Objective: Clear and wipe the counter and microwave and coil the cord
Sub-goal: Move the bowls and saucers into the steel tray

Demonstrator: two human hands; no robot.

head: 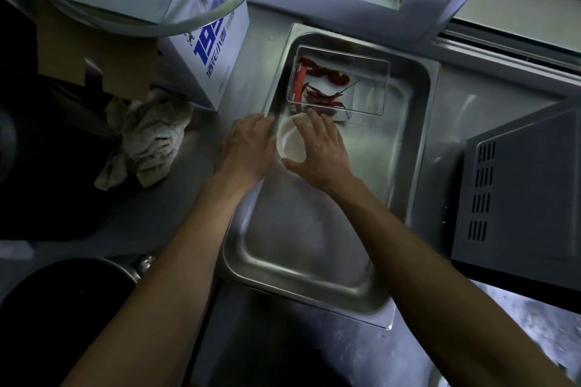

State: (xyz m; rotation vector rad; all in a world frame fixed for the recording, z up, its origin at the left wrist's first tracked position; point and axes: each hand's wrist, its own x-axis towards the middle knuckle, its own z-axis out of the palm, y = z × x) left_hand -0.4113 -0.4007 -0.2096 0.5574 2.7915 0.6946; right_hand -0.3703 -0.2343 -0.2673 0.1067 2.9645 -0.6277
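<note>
Cupping bowl [290,139] (right hand [317,148]), left hand [248,148] on tray rim [418,148]

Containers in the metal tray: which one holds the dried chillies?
The clear rectangular box at the tray's far end; the small white round dish between the hands looks empty.

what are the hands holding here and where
The right hand holds the small white bowl by its rim; the left hand rests against the tray's edge.

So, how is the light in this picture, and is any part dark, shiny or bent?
Head view: dim overall, the left side nearly black around the rag; soft glare on the steel tray; wide-angle bending at the edges, seen in the glass lid; both hands fairly sharp.
</note>
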